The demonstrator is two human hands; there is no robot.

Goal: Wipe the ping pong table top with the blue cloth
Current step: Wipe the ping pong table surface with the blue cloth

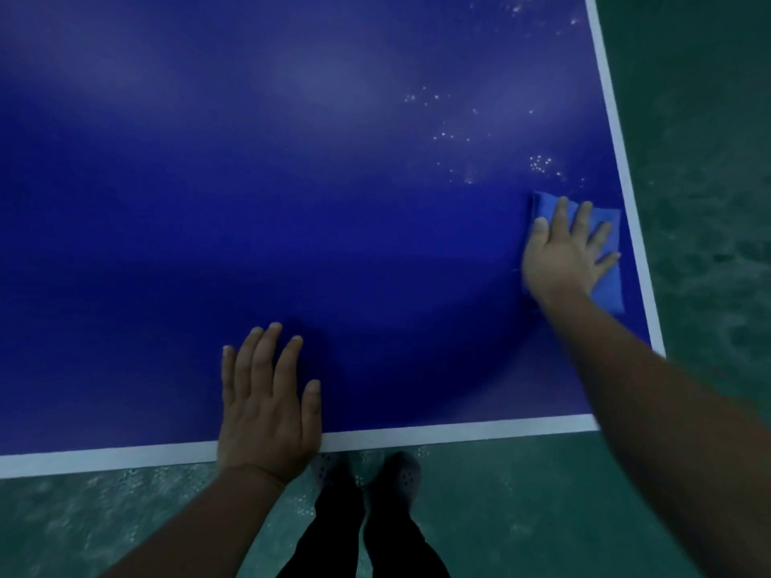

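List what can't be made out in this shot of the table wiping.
Head view only:
- Blue cloth: its middle is covered by the right hand pressing flat on it.
- Ping pong table top: far and left parts are cut off by the frame edges; no net shows.
- White specks beyond the cloth: too small to tell droplets from dust.
- Table under the left hand: hidden by the palm.

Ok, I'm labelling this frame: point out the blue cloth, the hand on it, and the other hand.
blue cloth [610, 285], head view, lower right part.
right hand [563, 256], head view, back of hand.
left hand [267, 406], head view, back of hand.
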